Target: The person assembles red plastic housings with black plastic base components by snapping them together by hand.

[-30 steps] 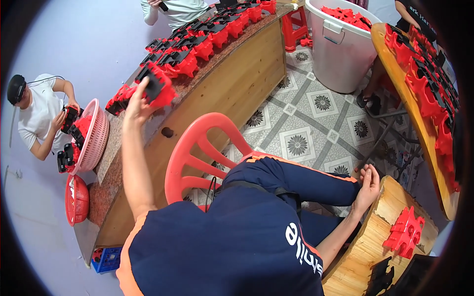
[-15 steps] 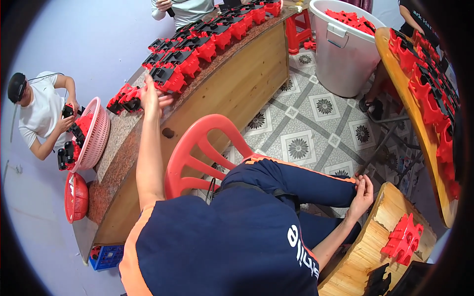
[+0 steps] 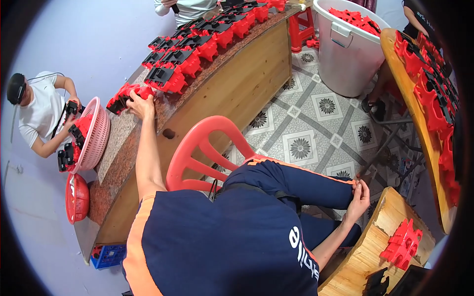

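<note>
With the arm stretched out over the left counter, my left hand [image 3: 142, 105] has its fingers curled over the near edge of a red-and-black plastic part [image 3: 129, 92]. That part sits at the near end of several rows of similar red-and-black plastic parts [image 3: 167, 78]. Down beside my knee, my right hand [image 3: 361, 196] is held low against the dark blue trouser leg [image 3: 321, 187]. Its fingers are bent together, and whatever is between them is too small to make out. The right hand is close to a wooden stool top [image 3: 368, 246].
A red plastic chair [image 3: 207, 148] stands against the counter [image 3: 227, 93]. Left are a pink basket [image 3: 98, 133] and a red basket [image 3: 78, 200], near a person in white. A grey-white bin [image 3: 340, 64] holds red parts. At right, a wooden table [image 3: 395, 54] carries more parts.
My left hand has lowered from an outstretched pose above the rows and closed on the near part. My right hand stays beside the knee. The view has shifted slightly.
</note>
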The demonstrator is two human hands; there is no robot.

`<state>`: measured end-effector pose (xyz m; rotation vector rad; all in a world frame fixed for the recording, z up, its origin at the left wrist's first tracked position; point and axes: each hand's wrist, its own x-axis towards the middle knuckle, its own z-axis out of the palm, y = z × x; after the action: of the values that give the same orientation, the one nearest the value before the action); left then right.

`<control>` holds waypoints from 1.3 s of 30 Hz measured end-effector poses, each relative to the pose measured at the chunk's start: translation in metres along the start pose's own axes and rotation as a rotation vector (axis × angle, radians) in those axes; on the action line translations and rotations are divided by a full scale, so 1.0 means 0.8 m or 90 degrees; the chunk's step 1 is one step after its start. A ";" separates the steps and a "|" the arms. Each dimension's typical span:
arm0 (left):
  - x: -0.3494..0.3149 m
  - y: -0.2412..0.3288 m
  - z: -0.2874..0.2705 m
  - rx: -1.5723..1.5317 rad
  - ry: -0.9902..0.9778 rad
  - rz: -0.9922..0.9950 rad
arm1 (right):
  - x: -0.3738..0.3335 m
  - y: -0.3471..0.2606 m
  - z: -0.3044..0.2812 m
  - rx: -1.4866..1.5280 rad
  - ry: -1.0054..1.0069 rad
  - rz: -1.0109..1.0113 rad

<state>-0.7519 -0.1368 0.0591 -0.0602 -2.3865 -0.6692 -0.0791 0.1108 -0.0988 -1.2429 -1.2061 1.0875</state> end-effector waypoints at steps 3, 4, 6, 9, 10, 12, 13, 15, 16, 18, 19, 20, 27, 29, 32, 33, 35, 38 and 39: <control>0.032 0.007 0.009 0.016 -0.011 0.103 | -0.005 -0.001 -0.002 -0.016 0.010 0.004; 0.056 0.006 0.015 0.005 -0.020 0.143 | -0.006 -0.001 -0.002 -0.016 0.012 0.003; 0.098 0.004 0.031 0.040 -0.057 0.175 | -0.007 -0.004 -0.003 -0.013 0.009 0.015; 0.162 -0.027 0.074 0.094 -0.161 0.230 | -0.006 0.001 -0.002 -0.006 0.001 0.006; 0.178 -0.029 0.077 0.110 -0.189 0.217 | -0.006 0.003 0.000 -0.003 0.001 0.006; 0.205 -0.029 0.082 0.119 -0.230 0.258 | -0.008 0.005 0.003 -0.002 0.006 -0.015; 0.211 -0.025 0.084 0.154 -0.257 0.263 | -0.009 0.005 0.004 -0.002 0.007 -0.014; 0.219 -0.014 0.083 0.104 -0.326 0.253 | -0.011 0.005 0.005 -0.021 0.017 -0.008; 0.214 -0.008 0.085 0.103 -0.329 0.258 | -0.013 0.006 0.004 -0.022 0.023 -0.006; 0.189 0.008 0.092 -0.063 -0.217 0.361 | -0.016 0.007 -0.004 -0.033 0.031 -0.003; 0.171 0.012 0.068 -0.069 -0.230 0.358 | -0.017 -0.001 -0.001 -0.041 0.029 -0.010; 0.163 0.004 0.065 -0.074 -0.237 0.350 | -0.019 -0.010 0.002 -0.054 0.033 -0.013; 0.279 -0.063 0.134 0.049 -0.237 0.475 | -0.023 -0.022 0.012 -0.040 0.034 -0.033; 0.355 -0.058 0.115 0.183 0.091 0.544 | -0.021 -0.007 0.011 -0.053 0.041 -0.029; 0.177 0.152 0.146 0.075 0.277 0.397 | -0.036 -0.001 -0.006 -0.150 0.160 -0.024; 0.173 0.199 0.063 -0.095 0.288 0.440 | -0.036 0.001 0.009 -0.154 0.169 -0.067; 0.083 0.306 -0.033 -0.286 0.326 0.577 | -0.043 -0.058 0.032 -0.227 0.229 -0.270; -0.122 0.431 -0.130 -0.495 0.292 0.812 | -0.062 -0.119 -0.011 -0.215 0.343 -0.496; -0.183 0.456 -0.152 -0.594 0.240 0.923 | -0.070 -0.138 -0.034 -0.269 0.413 -0.535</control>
<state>-0.4903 0.1397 0.2148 -1.6442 -0.9774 -0.7975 -0.0619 0.0473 0.0096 -1.0819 -1.2635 -0.1923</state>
